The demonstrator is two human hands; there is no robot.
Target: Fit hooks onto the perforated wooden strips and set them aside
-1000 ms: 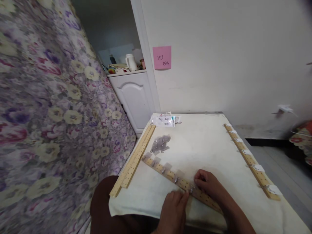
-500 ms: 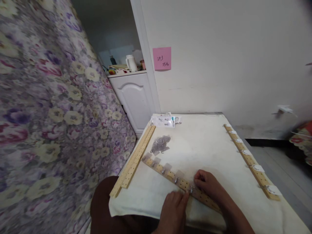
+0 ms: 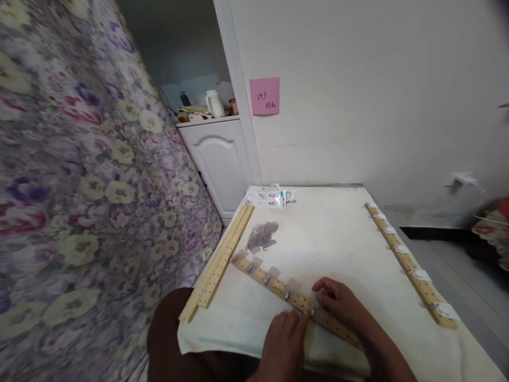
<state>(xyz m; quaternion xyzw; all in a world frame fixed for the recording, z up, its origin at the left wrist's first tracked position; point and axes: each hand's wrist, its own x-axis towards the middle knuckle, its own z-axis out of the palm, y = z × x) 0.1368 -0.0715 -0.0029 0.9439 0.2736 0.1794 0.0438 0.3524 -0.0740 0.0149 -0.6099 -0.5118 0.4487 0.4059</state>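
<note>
A wooden strip (image 3: 274,286) with rows of holes lies slantwise on the cloth-covered table, bearing several clear plastic tags with small silver metal pieces. My left hand (image 3: 284,337) rests at its near edge, fingers bent and closed, the index fingertip against the metal piece (image 3: 312,311) nearest me. Whether the fingers also grip below the strip is hidden. Just beyond the strip, my right hand (image 3: 337,300) hovers above the tag there, its fingers loosely curled and apart, with nothing visible in them. A pile of clear tags (image 3: 261,235) with metal parts lies beyond the strip's far left end.
Two bare perforated strips (image 3: 222,260) lie along the table's left edge. Along the right edge runs another strip (image 3: 413,265) with white tags. Clear packaging (image 3: 266,198) sits at the back left corner. A floral curtain (image 3: 99,185) hangs at left, and a wall (image 3: 318,132) stands behind.
My right hand's fingers have loosened from a closer pinch and spread slightly. My left hand stays nearly still at the strip.
</note>
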